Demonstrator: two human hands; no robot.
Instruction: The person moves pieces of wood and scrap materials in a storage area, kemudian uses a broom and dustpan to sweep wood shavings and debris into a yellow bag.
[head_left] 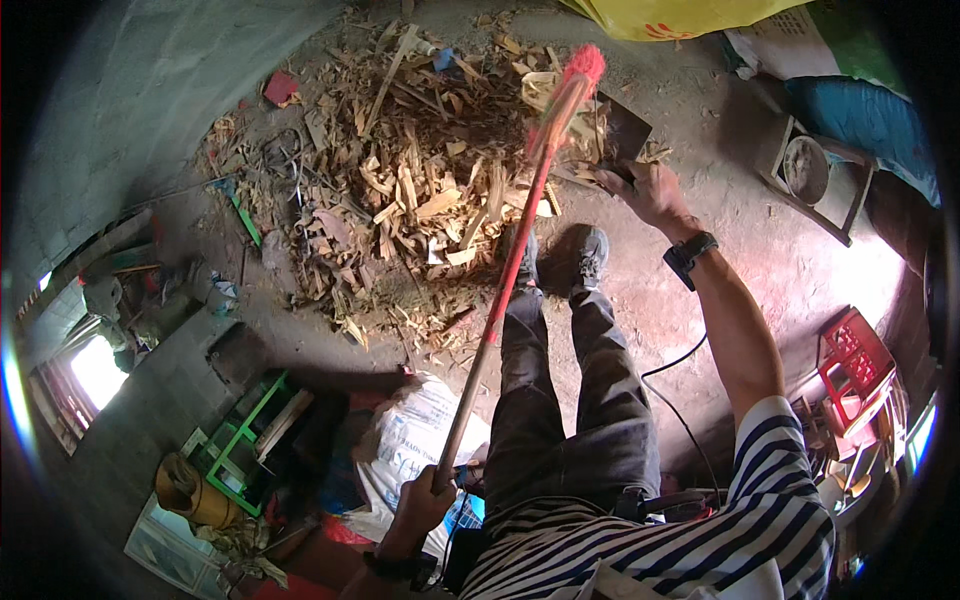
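My left hand (424,510) is closed round the lower end of a broom's (512,265) red handle. The shaft slants up and away to red bristles, blurred in part, over the far right side of the wood scrap pile (420,190). My right hand (650,197) is stretched out beyond my feet, its fingers curled at the near edge of a dark, flat dustpan (625,128). The grip itself is partly hidden. Pale wood chips and strips lie beside the pan and under the bristles.
A wooden stool frame (815,180) and blue sack (865,125) stand right. A black cable (690,355) hangs beside my right leg. White sack (415,430) and green crate (245,440) lie near left; red crate (855,365) right. A grey wall (130,120) bounds the left.
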